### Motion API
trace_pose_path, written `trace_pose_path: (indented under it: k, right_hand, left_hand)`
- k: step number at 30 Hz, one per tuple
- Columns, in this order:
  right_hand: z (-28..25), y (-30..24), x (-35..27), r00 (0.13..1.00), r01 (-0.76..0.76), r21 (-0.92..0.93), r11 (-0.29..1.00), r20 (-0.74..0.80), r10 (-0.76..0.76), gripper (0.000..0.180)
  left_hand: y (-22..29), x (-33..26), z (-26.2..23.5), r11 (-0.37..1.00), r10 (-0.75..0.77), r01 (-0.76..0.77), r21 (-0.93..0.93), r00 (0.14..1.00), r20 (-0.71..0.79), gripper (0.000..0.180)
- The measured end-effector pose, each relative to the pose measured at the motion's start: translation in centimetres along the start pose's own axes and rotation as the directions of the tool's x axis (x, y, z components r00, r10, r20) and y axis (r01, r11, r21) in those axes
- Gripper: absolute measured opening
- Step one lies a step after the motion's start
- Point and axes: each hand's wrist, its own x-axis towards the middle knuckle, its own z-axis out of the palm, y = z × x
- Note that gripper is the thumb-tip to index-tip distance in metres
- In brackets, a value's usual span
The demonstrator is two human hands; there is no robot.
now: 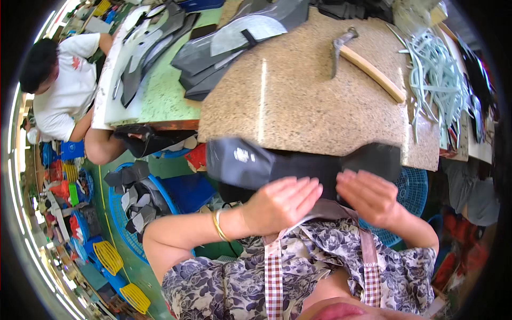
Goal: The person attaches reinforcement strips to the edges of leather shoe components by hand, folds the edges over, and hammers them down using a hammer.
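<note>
**Pressing a dark cut panel flat at the edge of the stone slab**

Watching from my remote seat, I see both hands laid on a long dark fabric panel [298, 162] that lies across the near edge of a speckled granite slab [298, 96], partly overhanging it toward the body. The left hand [282, 201] rests with fingers together and almost straight, palm down on the piece; it is flat and gripping nothing. The right hand [370, 196] sits just beside it, fingers gently curled over the panel's near edge; whether they pinch the material underneath I cannot tell. I judge the panel light, soft and floppy, likely to sag where unsupported, so it would best be taken by both ends or slid flat rather than lifted by one corner. Its left end shows a small pale mark and looks blurred. A gold bangle [219, 226] circles the left wrist. Farther back on the slab lies a hammer [368, 61] with a wooden handle, near a heap of pale green strips [437, 74]. Across a green table [165, 90] stacked with grey cut pieces [213, 53], another person in a white shirt [66, 85] works.
</note>
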Motion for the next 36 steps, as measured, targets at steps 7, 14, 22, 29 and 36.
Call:
trace_pose_path:
  k: [7, 14, 22, 29, 36]
  right_hand:
    - [-0.9, 1.8, 3.8, 0.994, -0.09, 0.361, 0.928, 0.093, 0.06, 0.019]
    - [-0.7, 6.6, 13.5, 0.941, -0.199, 0.354, 0.914, -0.193, 0.279, 0.012]
    - [-1.9, 17.1, 22.5, 0.952, -0.22, 0.598, 0.77, -0.042, 0.304, 0.021]
    - [4.5, 19.8, 25.5, 0.889, -0.232, 0.391, 0.891, 0.457, 0.031, 0.035]
    - [5.9, 18.7, 25.8, 0.893, -0.226, 0.171, 0.959, 0.429, 0.134, 0.03]
  left_hand:
    - [-4.6, 3.2, -3.3, 0.797, -0.044, 0.088, -0.597, 0.995, 0.088, 0.018]
    - [-24.0, 13.9, -5.6, 0.86, -0.305, 0.453, 0.234, 0.825, -0.477, 0.024]
    - [-18.9, 10.1, -4.7, 0.988, -0.14, 0.151, 0.027, 0.961, -0.238, 0.022]
    - [-18.7, 9.4, -5.7, 0.983, -0.171, 0.178, 0.036, 0.974, -0.15, 0.02]
    - [-17.2, 7.1, -9.6, 0.948, -0.167, 0.122, -0.293, 0.977, -0.132, 0.013]
